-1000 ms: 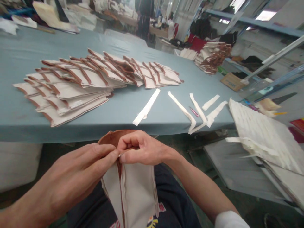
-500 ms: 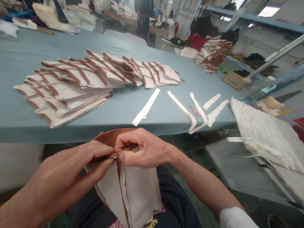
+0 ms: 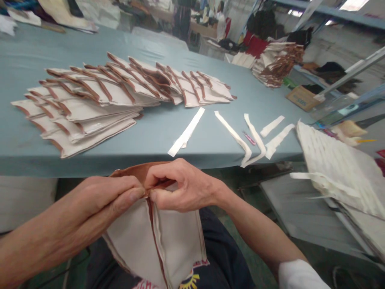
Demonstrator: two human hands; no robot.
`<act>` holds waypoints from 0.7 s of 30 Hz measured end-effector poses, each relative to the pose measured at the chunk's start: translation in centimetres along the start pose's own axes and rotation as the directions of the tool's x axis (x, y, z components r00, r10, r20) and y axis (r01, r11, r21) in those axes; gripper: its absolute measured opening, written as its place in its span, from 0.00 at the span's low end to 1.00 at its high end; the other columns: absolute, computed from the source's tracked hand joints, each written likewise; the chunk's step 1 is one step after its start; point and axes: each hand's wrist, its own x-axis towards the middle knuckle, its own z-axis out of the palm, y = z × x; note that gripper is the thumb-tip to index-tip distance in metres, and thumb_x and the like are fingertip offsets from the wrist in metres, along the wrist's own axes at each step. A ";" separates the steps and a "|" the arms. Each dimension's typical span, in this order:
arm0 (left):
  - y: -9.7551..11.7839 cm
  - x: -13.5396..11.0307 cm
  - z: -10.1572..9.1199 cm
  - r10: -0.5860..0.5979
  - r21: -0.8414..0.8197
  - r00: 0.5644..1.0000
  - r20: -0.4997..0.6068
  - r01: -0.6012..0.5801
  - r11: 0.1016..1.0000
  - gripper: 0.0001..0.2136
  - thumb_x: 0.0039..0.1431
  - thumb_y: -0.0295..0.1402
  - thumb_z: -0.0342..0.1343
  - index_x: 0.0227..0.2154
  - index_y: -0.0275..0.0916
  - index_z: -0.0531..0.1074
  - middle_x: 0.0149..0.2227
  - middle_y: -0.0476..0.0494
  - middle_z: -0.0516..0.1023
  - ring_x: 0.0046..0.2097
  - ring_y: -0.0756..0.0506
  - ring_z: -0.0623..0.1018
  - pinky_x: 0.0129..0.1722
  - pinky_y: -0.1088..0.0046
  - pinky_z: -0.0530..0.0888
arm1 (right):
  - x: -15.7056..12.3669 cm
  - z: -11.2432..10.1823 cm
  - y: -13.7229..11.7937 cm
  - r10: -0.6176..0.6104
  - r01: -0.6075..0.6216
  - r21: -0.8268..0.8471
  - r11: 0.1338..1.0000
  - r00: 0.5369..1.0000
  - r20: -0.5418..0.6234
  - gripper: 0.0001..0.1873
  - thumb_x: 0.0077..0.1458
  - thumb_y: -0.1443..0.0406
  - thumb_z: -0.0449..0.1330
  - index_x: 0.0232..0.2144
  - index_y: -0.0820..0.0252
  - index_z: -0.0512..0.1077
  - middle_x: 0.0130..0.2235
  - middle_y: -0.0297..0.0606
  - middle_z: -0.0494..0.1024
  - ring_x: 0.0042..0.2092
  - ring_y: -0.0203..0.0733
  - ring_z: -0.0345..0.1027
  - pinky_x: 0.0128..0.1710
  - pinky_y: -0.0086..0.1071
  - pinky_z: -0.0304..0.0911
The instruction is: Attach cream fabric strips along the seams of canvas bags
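Note:
A cream fabric pouch (image 3: 177,237) with brown edging hangs from my two hands over my lap, its seam running down the front. My left hand (image 3: 111,200) pinches the brown top edge left of that seam. Right beside it, my right hand (image 3: 183,186) pinches the same edge between thumb and forefinger. The fingertips nearly meet at the top of the seam and hide the fabric between them. Behind the hands, the pouch's brown inside rim (image 3: 135,170) curves upward.
On the blue-green table (image 3: 156,136) lie overlapping rows of similar pouches (image 3: 105,96), white strips (image 3: 186,132) and a small pink tool (image 3: 249,138). At right are a stack of white strips (image 3: 333,160) and a cardboard box (image 3: 303,98). A person (image 3: 182,20) stands far back.
My left hand has flattened over the pouch's edge, its thumb now closer to the fingers. More of the pouch's left panel shows. The right hand keeps its pinch. The view has shifted slightly.

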 end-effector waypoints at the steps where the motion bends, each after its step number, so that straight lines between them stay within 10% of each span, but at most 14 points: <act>1: 0.2 0.4 0.0 -0.030 -0.049 0.999 0.044 0.032 0.998 0.16 0.76 0.30 0.47 0.40 0.51 0.79 0.30 0.56 0.81 0.30 0.47 0.79 0.28 0.75 0.75 | 0.0 0.0 0.1 0.004 -0.005 0.023 1.000 1.000 0.001 0.03 0.55 0.67 0.57 0.32 0.60 0.71 0.31 0.30 0.70 0.34 0.34 0.62 0.36 0.29 0.59; 11: 0.3 1.5 0.2 -0.175 -0.156 0.970 0.170 0.202 0.967 0.22 0.82 0.36 0.45 0.26 0.44 0.65 0.24 0.58 0.66 0.24 0.53 0.68 0.24 0.83 0.66 | 0.4 0.3 0.9 0.102 -0.131 0.381 0.915 0.990 0.095 0.08 0.57 0.62 0.64 0.31 0.61 0.72 0.29 0.27 0.70 0.30 0.31 0.59 0.31 0.28 0.56; 21: 0.3 1.1 0.6 -0.109 -0.123 0.987 0.118 0.123 0.985 0.20 0.81 0.33 0.45 0.27 0.45 0.65 0.23 0.58 0.67 0.23 0.52 0.69 0.24 0.79 0.65 | 0.3 0.7 -0.1 0.144 -0.166 0.358 0.919 0.986 0.088 0.08 0.55 0.61 0.63 0.30 0.60 0.71 0.28 0.26 0.68 0.28 0.30 0.56 0.30 0.27 0.54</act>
